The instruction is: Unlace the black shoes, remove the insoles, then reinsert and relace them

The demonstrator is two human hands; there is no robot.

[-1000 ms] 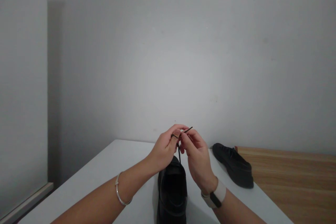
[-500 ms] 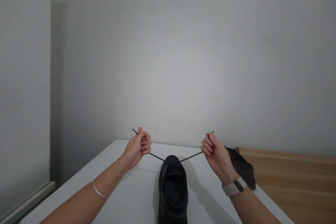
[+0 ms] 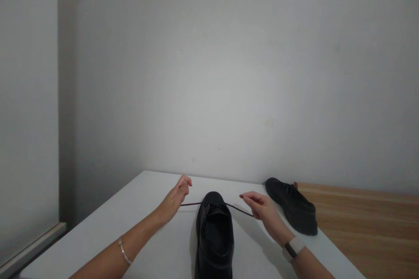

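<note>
A black shoe (image 3: 215, 261) stands on the white table in front of me, toe pointing away and its opening toward me. A thin black shoelace runs out from it to both sides. My left hand (image 3: 176, 195) is beside the toe, fingers curled, and the left part of the lace goes behind it. To the right, my right hand (image 3: 262, 210) has thumb and forefinger near each other, with the right part of the shoelace (image 3: 239, 210) reaching its lower, curled fingers. The lace ends are hidden by the hands.
A second black shoe (image 3: 292, 205) lies at the table's right edge, beyond my right hand. Next to it is a wood-grain surface (image 3: 356, 226). The white table (image 3: 157, 244) meets a pale wall (image 3: 222, 96) at the back.
Both hands have come down and nearer to me, the right one also a little inward. The laces, taut and slanting upward before, now run lower; the right one slopes down. The second shoe is uncovered.
</note>
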